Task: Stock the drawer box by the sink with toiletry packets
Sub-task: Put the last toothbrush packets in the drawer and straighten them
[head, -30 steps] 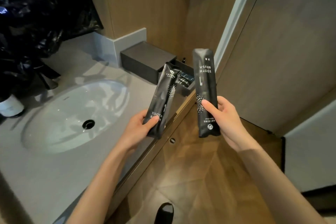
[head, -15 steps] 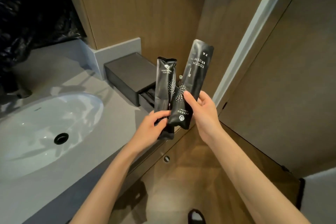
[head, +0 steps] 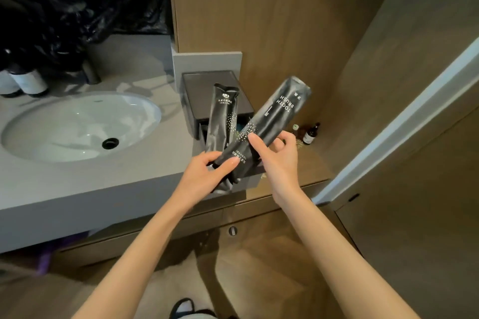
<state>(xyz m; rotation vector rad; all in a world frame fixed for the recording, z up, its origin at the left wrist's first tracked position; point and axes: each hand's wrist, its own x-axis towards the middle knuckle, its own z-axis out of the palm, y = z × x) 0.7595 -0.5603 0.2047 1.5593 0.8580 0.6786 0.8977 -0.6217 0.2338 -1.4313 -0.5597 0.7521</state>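
Over the drawer box (head: 204, 85) on the counter (head: 124, 176), the left hand (head: 204, 176) grips the upright packet (head: 223, 114); the right hand (head: 278, 160) pinches the slanted toothbrush packet (head: 276, 114) crossing it.

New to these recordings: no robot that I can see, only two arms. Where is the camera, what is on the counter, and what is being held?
No machine here: a person works bare-handed, filmed by one camera worn on the head, looking down. The grey counter holds a sink, pale-labelled bottles and a dark drawer box. The right hand pinches a black packet marked TOOTH BRUSH; the left hand has its grip on the low ends of that one and a second black packet, which cross there.
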